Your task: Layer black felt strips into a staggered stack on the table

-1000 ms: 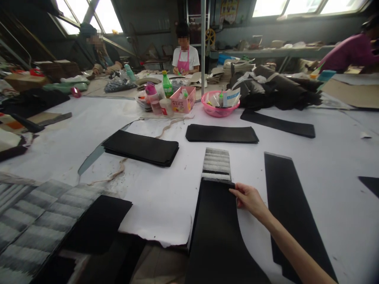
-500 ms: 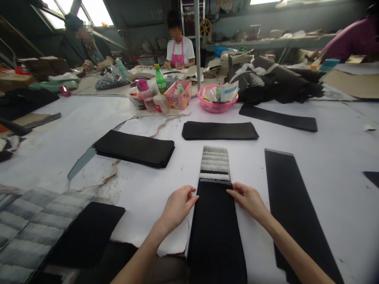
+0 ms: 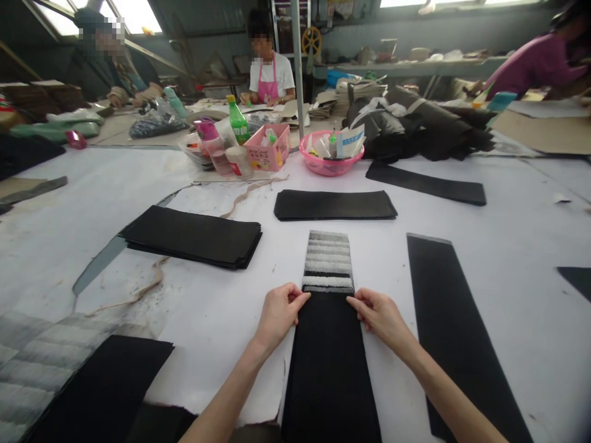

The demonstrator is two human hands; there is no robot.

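Observation:
A long black strip of sheet material (image 3: 330, 369) lies lengthwise in front of me, over layered pieces whose far ends show as grey and white stepped bands (image 3: 327, 252). My left hand (image 3: 281, 312) pinches the strip's far left corner between thumb and fingers. At the far right corner, my right hand (image 3: 379, 315) is closed in a similar pinch, thumb and forefinger on the edge. The strip's near end runs out of the picture at the bottom.
Black strip stacks lie left (image 3: 194, 237) and ahead (image 3: 335, 204); another long black strip (image 3: 455, 320) is at right. Grey-banded sheets (image 3: 37, 363) lie at lower left. Beyond stand a pink basin (image 3: 330, 165), a pink box (image 3: 268, 151) and a pole (image 3: 298, 74). Several people work behind.
My fingers have closed on the strip's far corners, and its far edge sits slightly nearer me against the bands. The whole view has turned a little to the right.

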